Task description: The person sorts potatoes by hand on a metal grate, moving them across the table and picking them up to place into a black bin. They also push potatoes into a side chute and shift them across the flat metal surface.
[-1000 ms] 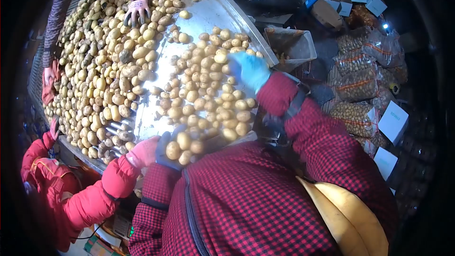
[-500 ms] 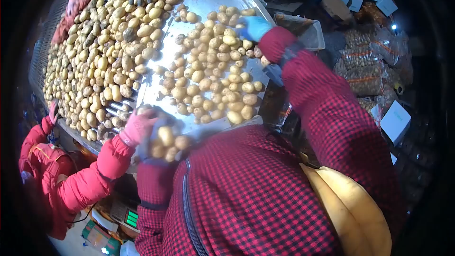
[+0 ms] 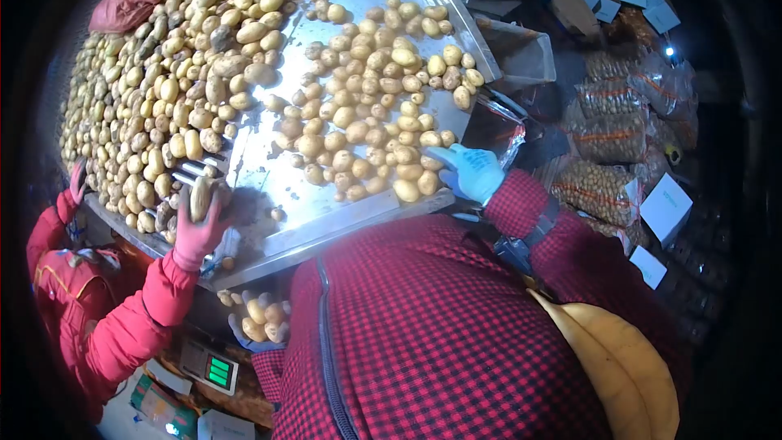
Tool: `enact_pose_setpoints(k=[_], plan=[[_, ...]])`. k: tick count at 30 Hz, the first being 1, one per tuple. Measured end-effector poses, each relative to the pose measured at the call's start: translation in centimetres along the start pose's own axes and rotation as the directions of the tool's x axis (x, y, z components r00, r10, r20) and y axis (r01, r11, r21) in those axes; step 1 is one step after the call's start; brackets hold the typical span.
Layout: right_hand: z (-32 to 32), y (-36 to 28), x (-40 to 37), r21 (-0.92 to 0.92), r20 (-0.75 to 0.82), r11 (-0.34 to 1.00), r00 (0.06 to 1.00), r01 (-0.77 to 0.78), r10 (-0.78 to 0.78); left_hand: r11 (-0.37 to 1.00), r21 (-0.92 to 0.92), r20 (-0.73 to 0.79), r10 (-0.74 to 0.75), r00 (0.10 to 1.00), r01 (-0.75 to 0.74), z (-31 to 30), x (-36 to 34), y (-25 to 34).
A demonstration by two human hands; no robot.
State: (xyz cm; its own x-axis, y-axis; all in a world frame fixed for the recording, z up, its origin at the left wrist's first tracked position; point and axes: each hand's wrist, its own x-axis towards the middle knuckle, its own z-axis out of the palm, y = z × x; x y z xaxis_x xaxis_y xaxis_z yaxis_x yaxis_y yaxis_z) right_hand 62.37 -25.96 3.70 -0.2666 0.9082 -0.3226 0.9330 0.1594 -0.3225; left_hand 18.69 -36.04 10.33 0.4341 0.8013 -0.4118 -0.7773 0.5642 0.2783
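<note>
My left hand (image 3: 242,332), in a bluish glove, is cupped around several potatoes (image 3: 262,316) below the near edge of the metal table; part of the hand is hidden under them. My right hand (image 3: 474,171), in a light blue glove, is at the table's right front edge. Its fingers stretch toward the loose potatoes (image 3: 358,126), with the fingertips close to the nearest ones and nothing held. These potatoes lie spread over the bare metal table (image 3: 257,159).
A large potato heap (image 3: 155,90) covers the left side. Co-workers' gloved hands work there; one pink glove (image 3: 198,232) holds a potato. At right are a plastic bin (image 3: 521,53), bagged potatoes (image 3: 607,134) and white boxes (image 3: 666,208). A scale (image 3: 213,369) stands below left.
My left hand has dropped with its potatoes from the table edge to below it. My right hand has come from the far right side toward me. The co-worker's pink glove moved left and down.
</note>
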Motion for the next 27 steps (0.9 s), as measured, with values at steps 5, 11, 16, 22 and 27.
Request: enact_pose_setpoints(k=[5, 11, 16, 22, 27], plan=[[3.0, 1.7, 2.7, 0.055, -0.129, 0.995, 0.989, 0.084, -0.077, 0.877, -0.285, -0.19, 0.345, 0.919, -0.387, -7.5, -6.8, -0.5], [-2.3, 2.5, 4.6, 0.951, -0.02, 0.304, 0.968, -0.059, 0.25, 0.786, -0.004, -0.578, 0.503, 0.643, -0.618, -13.2, -18.4, -3.9], [-2.5, 1.8, 6.0, 0.986, 0.163, -0.045, 0.965, -0.157, 0.203, 0.605, 0.171, -0.813, 0.532, 0.235, -0.778, -12.8, -16.7, -0.5], [-2.3, -2.7, 6.5, 0.972, 0.225, -0.089, 0.972, -0.219, 0.069, 0.429, 0.175, -0.789, 0.599, 0.134, -0.886, -21.7, -20.0, 1.9], [-4.4, -9.3, 6.6, 0.971, 0.16, 0.185, 0.986, -0.149, -0.045, 0.459, 0.051, -0.802, 0.548, 0.237, -0.887, -19.5, -18.0, 3.7]])
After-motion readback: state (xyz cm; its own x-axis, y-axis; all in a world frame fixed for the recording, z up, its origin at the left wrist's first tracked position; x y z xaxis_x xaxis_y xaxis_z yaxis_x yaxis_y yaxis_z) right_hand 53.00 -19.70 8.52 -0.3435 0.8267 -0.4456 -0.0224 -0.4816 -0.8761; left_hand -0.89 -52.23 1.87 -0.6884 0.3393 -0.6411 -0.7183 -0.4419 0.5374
